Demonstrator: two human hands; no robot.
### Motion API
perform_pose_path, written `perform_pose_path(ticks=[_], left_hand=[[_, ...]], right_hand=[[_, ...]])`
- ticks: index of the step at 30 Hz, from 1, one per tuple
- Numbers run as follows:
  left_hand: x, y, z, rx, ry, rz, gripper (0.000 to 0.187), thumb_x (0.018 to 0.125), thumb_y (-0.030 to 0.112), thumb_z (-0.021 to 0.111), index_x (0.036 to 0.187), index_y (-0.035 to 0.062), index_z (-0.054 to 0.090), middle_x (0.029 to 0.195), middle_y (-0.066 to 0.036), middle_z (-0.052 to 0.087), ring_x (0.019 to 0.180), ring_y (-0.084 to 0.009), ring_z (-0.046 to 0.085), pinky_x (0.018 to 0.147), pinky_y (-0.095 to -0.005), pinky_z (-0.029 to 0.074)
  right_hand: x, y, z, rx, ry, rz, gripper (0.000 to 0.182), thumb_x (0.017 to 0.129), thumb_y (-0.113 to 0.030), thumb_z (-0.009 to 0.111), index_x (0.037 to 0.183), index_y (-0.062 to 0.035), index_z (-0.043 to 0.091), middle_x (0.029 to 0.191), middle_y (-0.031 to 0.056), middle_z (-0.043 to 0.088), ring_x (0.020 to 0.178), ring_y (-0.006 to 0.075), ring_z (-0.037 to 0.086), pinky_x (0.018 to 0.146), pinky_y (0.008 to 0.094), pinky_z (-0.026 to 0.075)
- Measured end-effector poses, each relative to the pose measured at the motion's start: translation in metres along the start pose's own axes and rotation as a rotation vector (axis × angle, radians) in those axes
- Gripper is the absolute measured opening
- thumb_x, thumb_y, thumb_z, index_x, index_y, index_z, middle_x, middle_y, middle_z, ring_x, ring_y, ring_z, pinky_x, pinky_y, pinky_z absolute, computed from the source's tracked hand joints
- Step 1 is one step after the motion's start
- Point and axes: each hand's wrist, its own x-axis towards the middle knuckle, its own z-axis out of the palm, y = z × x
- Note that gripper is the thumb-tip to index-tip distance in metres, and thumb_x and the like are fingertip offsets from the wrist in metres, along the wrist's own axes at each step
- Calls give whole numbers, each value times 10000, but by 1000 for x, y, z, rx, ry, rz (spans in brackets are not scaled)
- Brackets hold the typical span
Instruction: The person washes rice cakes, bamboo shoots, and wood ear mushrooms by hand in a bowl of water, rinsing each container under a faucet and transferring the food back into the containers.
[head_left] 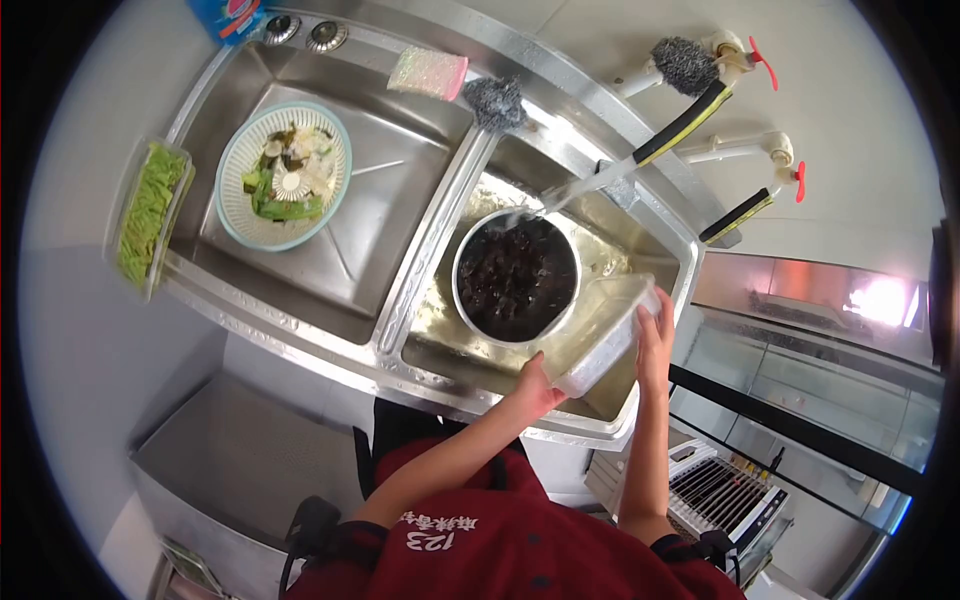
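Note:
A clear plastic container (pixel 610 335) is tilted over the near right part of the right sink basin. My left hand (pixel 540 388) grips its lower left end, and my right hand (pixel 655 335) closes round its right end. Just beyond the container stands a round metal pot (pixel 456 275) in the basin. Dark, wrinkled pieces (pixel 515 275) that I cannot name for sure lie in the pot. A water stream (pixel 592 184) runs from a black-and-yellow hose (pixel 686 122) into the pot's far side.
In the left basin (pixel 385 215) sits a colander (pixel 222 190) with vegetable scraps. A box of green leaves (pixel 152 215) stands by the left edge. A pink-edged sponge (pixel 428 73) and steel wool (pixel 494 103) lie on the back rim. A second tap (pixel 780 165) is at right.

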Motion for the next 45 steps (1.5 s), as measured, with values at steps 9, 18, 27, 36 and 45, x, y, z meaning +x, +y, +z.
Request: perform_pose_path(ticks=[9, 18, 27, 36, 45], left_hand=[[-10, 123, 48, 606, -115, 306, 820, 655, -20, 404, 1302, 237, -29, 1176, -177, 393, 961, -313, 503, 746, -391, 438], [-35, 181, 68, 1053, 24, 585, 763, 661, 21, 439, 1304, 192, 63, 1133, -171, 442, 920, -274, 528, 701, -328, 431], [-24, 144, 53, 1161, 18, 743, 720, 649, -1, 479, 1287, 99, 160, 994, -171, 507, 711, -209, 578, 559, -242, 447], [-22, 56, 75, 2192, -337, 1440, 620, 651, -50, 396, 1251, 64, 285, 1021, -153, 521, 854, -192, 547, 708, -277, 444], [-19, 121, 69, 1227, 45, 583, 666, 671, -14, 396, 1289, 105, 179, 994, -173, 519, 719, -216, 581, 559, -254, 455]], right_hand=[[41, 55, -26, 272, 136, 158, 258, 827, -239, 450, 780, 2, 528, 769, 72, 558, 712, 128, 515, 694, 251, 402], [201, 103, 49, -718, 208, -328, 421, 672, -282, 613, 987, -36, 480, 1070, 160, 463, 967, 344, 430, 821, 401, 364], [239, 86, 49, -756, 281, 149, 320, 658, -226, 554, 940, -80, 521, 939, 161, 539, 915, 333, 487, 741, 439, 392], [236, 96, -23, -815, -63, -384, 299, 776, -181, 422, 1063, -117, 478, 908, 143, 559, 835, 282, 541, 723, 366, 418], [171, 30, -4, -174, -138, -391, 203, 722, -61, 529, 907, -101, 602, 958, 84, 557, 826, 247, 536, 709, 315, 437]])
